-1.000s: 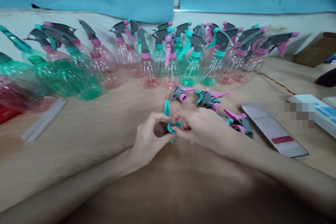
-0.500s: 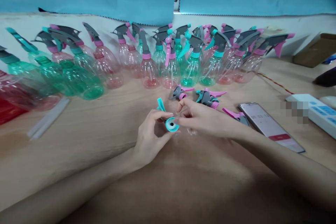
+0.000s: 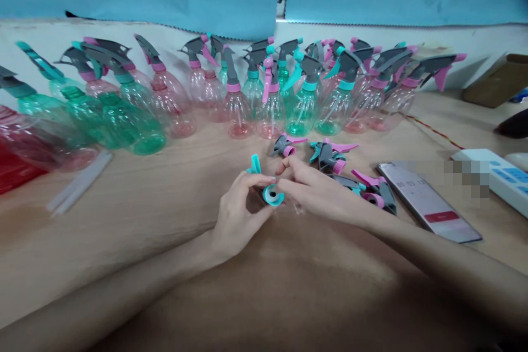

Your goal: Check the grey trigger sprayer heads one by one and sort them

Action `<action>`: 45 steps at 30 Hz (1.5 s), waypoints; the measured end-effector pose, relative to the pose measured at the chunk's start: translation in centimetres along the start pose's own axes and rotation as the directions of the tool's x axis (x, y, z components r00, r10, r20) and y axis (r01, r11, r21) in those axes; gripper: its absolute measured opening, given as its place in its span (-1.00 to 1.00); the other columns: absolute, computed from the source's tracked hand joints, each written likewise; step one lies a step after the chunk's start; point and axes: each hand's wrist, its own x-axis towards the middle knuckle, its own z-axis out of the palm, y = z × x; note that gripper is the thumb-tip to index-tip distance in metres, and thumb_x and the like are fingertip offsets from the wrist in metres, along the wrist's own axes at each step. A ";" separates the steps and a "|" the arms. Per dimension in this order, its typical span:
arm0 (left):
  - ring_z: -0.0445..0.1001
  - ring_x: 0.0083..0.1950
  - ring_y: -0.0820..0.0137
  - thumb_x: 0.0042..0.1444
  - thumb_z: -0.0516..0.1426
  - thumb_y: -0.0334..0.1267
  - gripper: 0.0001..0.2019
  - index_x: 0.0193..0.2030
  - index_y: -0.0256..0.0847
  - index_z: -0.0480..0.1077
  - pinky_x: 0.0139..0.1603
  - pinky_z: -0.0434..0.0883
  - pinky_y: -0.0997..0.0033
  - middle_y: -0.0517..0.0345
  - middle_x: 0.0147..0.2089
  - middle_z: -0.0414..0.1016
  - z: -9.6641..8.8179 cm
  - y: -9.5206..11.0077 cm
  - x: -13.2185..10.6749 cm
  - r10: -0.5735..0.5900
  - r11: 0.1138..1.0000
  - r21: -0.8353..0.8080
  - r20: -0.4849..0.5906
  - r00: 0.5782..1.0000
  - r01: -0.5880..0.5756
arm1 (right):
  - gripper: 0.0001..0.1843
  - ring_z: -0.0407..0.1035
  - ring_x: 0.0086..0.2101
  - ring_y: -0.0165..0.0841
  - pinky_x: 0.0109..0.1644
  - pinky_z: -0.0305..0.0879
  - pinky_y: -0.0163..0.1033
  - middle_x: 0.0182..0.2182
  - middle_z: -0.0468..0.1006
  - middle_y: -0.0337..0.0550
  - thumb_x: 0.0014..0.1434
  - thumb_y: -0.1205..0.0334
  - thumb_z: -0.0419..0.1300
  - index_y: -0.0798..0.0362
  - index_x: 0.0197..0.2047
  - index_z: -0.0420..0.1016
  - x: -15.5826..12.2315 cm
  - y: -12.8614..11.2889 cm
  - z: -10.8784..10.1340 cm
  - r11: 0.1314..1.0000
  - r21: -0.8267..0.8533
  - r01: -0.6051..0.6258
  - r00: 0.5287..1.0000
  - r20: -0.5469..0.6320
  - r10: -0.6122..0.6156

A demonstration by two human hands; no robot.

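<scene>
My left hand point(image 3: 233, 214) grips a turquoise and grey trigger spray head point(image 3: 273, 194) between thumb and fingers. Its round collar faces me, showing a white inside with a dark hole, and the turquoise trigger sticks up behind my fingers. My right hand point(image 3: 315, 190) is closed, with its fingertips against the collar's right edge; anything small between them is hidden. Loose spray heads lie just beyond and right of my right hand: a grey and pink one point(image 3: 284, 146), another with a pink collar point(image 3: 330, 158), and one point(image 3: 381, 195) by the phone.
Pink and green spray bottles stand along the wall, many with heads fitted, such as a green one point(image 3: 301, 113). Open green bottles point(image 3: 134, 132) are at left, near clear tubes point(image 3: 80, 181) and a red bag point(image 3: 20, 168). A phone point(image 3: 429, 201) and power strip point(image 3: 499, 179) lie at right.
My right fingertips have shifted slightly up and away from the collar's opening, showing more of its rim. My left hand still holds the spray head. The view has moved slightly.
</scene>
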 end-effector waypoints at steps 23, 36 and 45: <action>0.45 0.03 0.26 0.05 0.23 -0.29 -0.62 0.01 -0.08 0.26 0.03 0.41 0.19 0.12 0.00 0.49 3.7 4.2 3.1 0.138 0.982 -0.160 0.260 0.956 -0.099 | -0.52 0.41 -0.23 -0.31 -0.24 0.35 -0.21 -0.17 0.48 -0.10 0.10 -0.03 0.18 0.05 0.00 0.22 -7.2 3.3 -4.2 0.987 -0.042 0.153 0.987 -0.035 -0.154; 0.40 -0.01 0.32 0.19 0.09 -0.35 -0.73 0.03 -0.17 0.27 0.01 0.39 0.26 0.05 -0.01 0.37 4.9 1.9 8.2 0.260 0.958 0.042 0.287 0.922 -0.284 | -0.65 0.37 -0.44 -0.25 -0.36 0.17 -0.18 -0.45 0.52 -0.13 0.21 -0.05 0.00 0.03 -0.19 0.40 -7.1 6.8 -10.4 0.830 -0.548 -0.104 0.876 -0.446 -0.185; 0.33 0.04 0.23 0.16 0.09 -0.36 -0.68 0.07 -0.17 0.31 0.06 0.31 0.11 0.02 0.01 0.40 3.2 -5.4 10.1 0.155 0.889 0.293 0.529 0.834 -0.351 | -0.59 0.37 -0.38 -0.22 -0.41 0.09 -0.24 -0.36 0.49 -0.02 0.22 -0.06 -0.05 0.11 -0.16 0.36 -2.9 10.2 -8.8 0.693 -0.684 -0.228 0.822 -0.517 -0.239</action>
